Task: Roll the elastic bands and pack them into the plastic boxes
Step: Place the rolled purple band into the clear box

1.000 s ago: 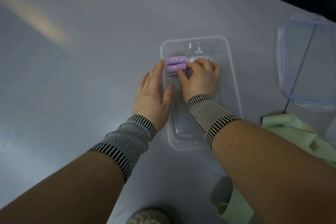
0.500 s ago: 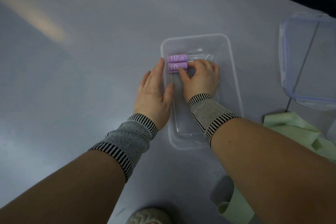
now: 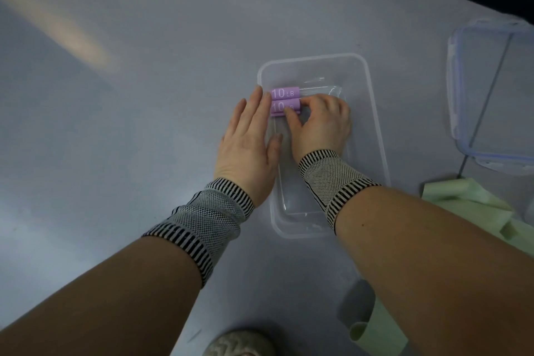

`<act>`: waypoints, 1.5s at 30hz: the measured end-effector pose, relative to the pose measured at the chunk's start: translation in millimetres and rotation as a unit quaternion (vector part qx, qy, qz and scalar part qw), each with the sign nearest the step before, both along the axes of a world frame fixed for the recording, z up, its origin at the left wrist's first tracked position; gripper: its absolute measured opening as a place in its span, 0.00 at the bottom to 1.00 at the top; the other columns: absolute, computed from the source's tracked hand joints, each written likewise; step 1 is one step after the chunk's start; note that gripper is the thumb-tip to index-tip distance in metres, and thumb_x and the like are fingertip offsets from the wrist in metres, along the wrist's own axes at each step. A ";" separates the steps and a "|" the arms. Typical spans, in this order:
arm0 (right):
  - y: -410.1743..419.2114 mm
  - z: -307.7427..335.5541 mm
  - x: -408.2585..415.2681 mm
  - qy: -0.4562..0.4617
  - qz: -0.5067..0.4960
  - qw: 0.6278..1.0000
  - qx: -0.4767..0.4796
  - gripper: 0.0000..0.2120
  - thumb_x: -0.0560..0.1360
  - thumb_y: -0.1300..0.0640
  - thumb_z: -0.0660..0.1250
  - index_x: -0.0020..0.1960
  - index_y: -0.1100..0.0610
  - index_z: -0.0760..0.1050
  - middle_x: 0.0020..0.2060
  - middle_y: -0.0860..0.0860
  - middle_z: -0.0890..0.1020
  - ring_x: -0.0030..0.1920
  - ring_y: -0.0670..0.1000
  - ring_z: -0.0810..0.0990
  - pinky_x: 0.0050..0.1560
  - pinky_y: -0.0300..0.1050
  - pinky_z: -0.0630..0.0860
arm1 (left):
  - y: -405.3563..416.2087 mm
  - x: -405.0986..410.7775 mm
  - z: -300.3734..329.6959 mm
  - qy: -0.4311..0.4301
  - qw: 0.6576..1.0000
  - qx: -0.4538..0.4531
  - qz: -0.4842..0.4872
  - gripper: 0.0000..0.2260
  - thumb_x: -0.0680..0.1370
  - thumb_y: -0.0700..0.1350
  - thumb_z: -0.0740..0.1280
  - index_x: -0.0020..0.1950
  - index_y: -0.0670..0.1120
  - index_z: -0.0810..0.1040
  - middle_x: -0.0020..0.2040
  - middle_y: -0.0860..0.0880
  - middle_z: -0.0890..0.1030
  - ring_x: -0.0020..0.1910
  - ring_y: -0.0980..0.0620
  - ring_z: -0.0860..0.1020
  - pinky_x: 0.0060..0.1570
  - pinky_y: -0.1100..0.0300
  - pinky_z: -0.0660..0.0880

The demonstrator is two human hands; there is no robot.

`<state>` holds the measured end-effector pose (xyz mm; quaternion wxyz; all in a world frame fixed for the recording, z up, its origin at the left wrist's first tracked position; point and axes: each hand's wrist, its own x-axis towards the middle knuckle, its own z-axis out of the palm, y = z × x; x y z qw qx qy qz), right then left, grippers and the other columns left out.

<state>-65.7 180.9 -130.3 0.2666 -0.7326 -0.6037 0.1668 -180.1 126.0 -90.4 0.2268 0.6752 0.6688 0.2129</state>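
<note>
Two rolled purple elastic bands (image 3: 284,101) lay inside the clear rectangular plastic box (image 3: 372,113) mid-bench, the right hand (image 3: 320,121) pinching one, the flat left hand (image 3: 248,141) bracing the box's side, while pale green bands (image 3: 468,199) near the bench's right edge awaited rolling.

wrists: 2 grey knit wristbands (image 3: 332,179) | edges: black-white stripes

Right hand (image 3: 320,121) pinches the nearer purple roll (image 3: 281,108) inside the clear plastic box (image 3: 372,113), snug against a second roll (image 3: 285,92). Left hand (image 3: 248,144) lies flat along the box's outer wall on the grey bench (image 3: 144,95).
</note>
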 end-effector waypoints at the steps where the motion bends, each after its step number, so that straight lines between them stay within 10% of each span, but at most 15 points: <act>1: 0.1 0.5 0.2 -0.001 0.001 1.000 -0.004 0.13 0.72 0.45 0.70 0.49 0.53 0.80 0.53 0.51 0.80 0.60 0.56 0.71 0.61 0.50 0.67 | -0.1 0.2 -0.6 -0.004 1.000 0.000 -0.001 0.29 0.76 0.54 0.49 0.76 0.45 0.54 0.77 0.49 0.55 0.76 0.48 0.52 0.73 0.55 0.53; 36: -1.6 5.2 3.0 -0.004 0.023 0.999 -0.041 0.22 0.70 0.43 0.68 0.59 0.54 0.74 0.59 0.52 0.76 0.64 0.54 0.69 0.65 0.49 0.65 | 0.8 -0.2 4.3 -0.006 1.000 -0.014 -0.004 0.27 0.79 0.49 0.57 0.76 0.45 0.54 0.77 0.49 0.54 0.76 0.50 0.52 0.74 0.57 0.51; 45: -30.3 48.5 15.6 0.126 0.078 0.989 0.011 0.19 0.74 0.55 0.69 0.62 0.59 0.72 0.61 0.54 0.75 0.63 0.52 0.72 0.61 0.38 0.66 | -1.0 3.3 34.5 -0.001 1.000 0.013 -0.023 0.29 0.79 0.53 0.56 0.77 0.44 0.53 0.77 0.48 0.55 0.76 0.48 0.53 0.74 0.53 0.54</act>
